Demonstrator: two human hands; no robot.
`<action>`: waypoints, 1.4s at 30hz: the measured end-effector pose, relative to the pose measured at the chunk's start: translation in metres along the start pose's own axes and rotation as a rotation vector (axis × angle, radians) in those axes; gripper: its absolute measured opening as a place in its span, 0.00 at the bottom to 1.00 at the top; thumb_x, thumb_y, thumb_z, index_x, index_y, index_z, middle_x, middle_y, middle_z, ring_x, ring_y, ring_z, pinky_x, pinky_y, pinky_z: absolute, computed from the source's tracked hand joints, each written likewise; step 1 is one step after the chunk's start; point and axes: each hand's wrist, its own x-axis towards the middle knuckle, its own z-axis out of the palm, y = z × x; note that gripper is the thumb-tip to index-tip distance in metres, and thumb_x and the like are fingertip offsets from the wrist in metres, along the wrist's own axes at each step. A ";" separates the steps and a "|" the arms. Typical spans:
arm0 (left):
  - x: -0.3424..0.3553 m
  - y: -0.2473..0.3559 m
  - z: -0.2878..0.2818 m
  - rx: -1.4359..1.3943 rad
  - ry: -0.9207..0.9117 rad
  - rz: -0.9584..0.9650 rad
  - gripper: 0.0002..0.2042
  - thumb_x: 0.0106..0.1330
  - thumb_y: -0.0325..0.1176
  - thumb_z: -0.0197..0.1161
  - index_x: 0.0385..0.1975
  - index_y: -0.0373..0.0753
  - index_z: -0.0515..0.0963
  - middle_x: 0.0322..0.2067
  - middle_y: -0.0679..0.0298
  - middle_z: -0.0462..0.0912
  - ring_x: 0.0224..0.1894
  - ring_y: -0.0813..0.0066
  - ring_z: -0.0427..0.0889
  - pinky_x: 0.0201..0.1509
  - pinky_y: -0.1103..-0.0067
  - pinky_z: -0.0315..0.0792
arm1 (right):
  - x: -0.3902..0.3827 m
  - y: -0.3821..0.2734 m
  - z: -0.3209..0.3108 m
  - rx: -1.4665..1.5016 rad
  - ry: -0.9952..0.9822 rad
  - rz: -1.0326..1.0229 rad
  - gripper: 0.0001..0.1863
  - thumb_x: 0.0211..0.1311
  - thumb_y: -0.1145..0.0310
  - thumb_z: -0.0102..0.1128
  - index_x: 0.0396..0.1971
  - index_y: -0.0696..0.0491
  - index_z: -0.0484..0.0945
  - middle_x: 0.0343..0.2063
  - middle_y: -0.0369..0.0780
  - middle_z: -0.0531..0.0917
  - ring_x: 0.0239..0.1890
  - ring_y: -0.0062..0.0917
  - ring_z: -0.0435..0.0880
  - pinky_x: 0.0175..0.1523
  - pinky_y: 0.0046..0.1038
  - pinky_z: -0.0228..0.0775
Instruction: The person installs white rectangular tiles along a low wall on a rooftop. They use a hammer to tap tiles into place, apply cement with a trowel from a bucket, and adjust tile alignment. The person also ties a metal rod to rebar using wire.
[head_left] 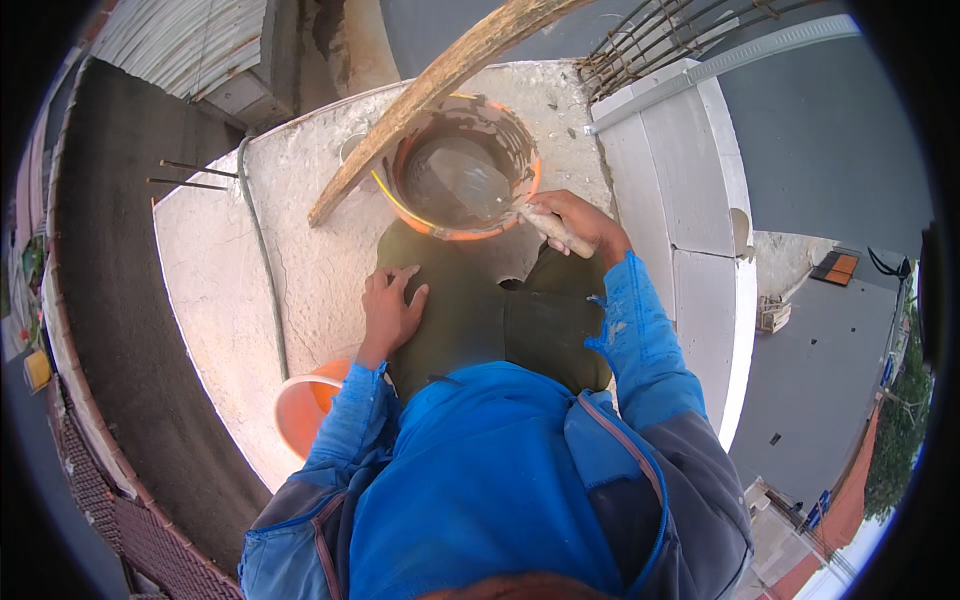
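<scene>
An orange bucket (420,217) with grey, wet mortar (435,180) inside stands just beyond my knees. My right hand (585,225) grips the pale, crusted handle of a trowel (560,232), whose blade is down in the bucket at its right side. My left hand (393,315) rests on the thigh of my dark olive trousers (450,300), fingers spread. A long wooden pole (440,70) slants over the bucket's left part. A second orange bucket (298,410) is partly hidden by my left arm.
I am on a rough white ledge (215,300) with a hose (260,250) along the left. Rebar stubs (195,180) stick out leftward. White blocks (705,330), a metal strip (730,60) and a rebar cage (640,45) are at the right. Rooftops and a lower floor lie beyond the edges.
</scene>
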 end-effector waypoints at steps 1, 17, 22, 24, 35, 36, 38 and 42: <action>-0.001 0.007 0.007 0.029 -0.015 -0.025 0.23 0.71 0.46 0.70 0.64 0.50 0.83 0.64 0.51 0.76 0.67 0.47 0.73 0.68 0.51 0.68 | -0.019 0.002 -0.004 0.068 0.023 -0.043 0.21 0.78 0.59 0.52 0.53 0.61 0.81 0.25 0.40 0.80 0.14 0.22 0.74 0.22 0.29 0.70; -0.001 0.025 0.032 0.134 -0.072 -0.014 0.26 0.75 0.52 0.65 0.70 0.52 0.77 0.73 0.48 0.66 0.76 0.43 0.64 0.75 0.51 0.66 | -0.390 0.067 -0.054 -0.453 1.408 0.108 0.19 0.80 0.57 0.52 0.57 0.54 0.82 0.28 0.42 0.82 0.25 0.28 0.84 0.34 0.35 0.78; -0.001 0.022 0.035 0.094 -0.087 -0.014 0.26 0.75 0.51 0.66 0.70 0.52 0.78 0.73 0.47 0.66 0.76 0.43 0.64 0.75 0.50 0.65 | -0.369 0.083 -0.068 -0.994 1.624 0.206 0.17 0.74 0.59 0.56 0.53 0.54 0.82 0.37 0.52 0.85 0.39 0.51 0.89 0.44 0.50 0.81; -0.001 0.019 0.034 0.083 -0.089 -0.002 0.26 0.75 0.51 0.66 0.70 0.52 0.78 0.73 0.46 0.66 0.76 0.42 0.64 0.75 0.51 0.65 | -0.360 0.078 -0.070 -1.028 1.640 0.249 0.16 0.74 0.59 0.57 0.52 0.54 0.82 0.39 0.52 0.85 0.40 0.52 0.89 0.45 0.51 0.82; -0.003 0.015 0.034 0.079 -0.081 -0.010 0.26 0.74 0.52 0.66 0.70 0.52 0.78 0.72 0.47 0.66 0.76 0.43 0.64 0.76 0.52 0.65 | -0.362 0.082 -0.060 -1.046 1.689 0.316 0.17 0.76 0.58 0.56 0.54 0.53 0.82 0.42 0.50 0.85 0.42 0.51 0.90 0.44 0.51 0.83; -0.002 0.016 0.033 0.082 -0.086 -0.008 0.26 0.74 0.52 0.66 0.70 0.52 0.78 0.72 0.47 0.66 0.76 0.43 0.64 0.76 0.52 0.65 | -0.366 0.084 -0.065 -1.016 1.659 0.341 0.17 0.77 0.58 0.55 0.53 0.53 0.81 0.40 0.49 0.85 0.40 0.48 0.90 0.43 0.49 0.83; -0.003 0.014 0.033 0.061 -0.083 0.009 0.27 0.74 0.52 0.66 0.70 0.52 0.78 0.72 0.47 0.66 0.76 0.43 0.64 0.76 0.52 0.65 | -0.376 0.090 -0.082 -0.946 1.592 0.397 0.17 0.79 0.58 0.52 0.52 0.55 0.81 0.35 0.47 0.85 0.35 0.44 0.91 0.40 0.46 0.83; -0.002 0.004 0.030 0.058 -0.067 0.010 0.27 0.74 0.52 0.67 0.69 0.52 0.79 0.72 0.47 0.67 0.75 0.43 0.65 0.75 0.51 0.65 | -0.406 0.078 -0.094 -0.086 1.249 0.142 0.19 0.82 0.57 0.42 0.52 0.55 0.78 0.28 0.37 0.77 0.21 0.20 0.78 0.25 0.27 0.74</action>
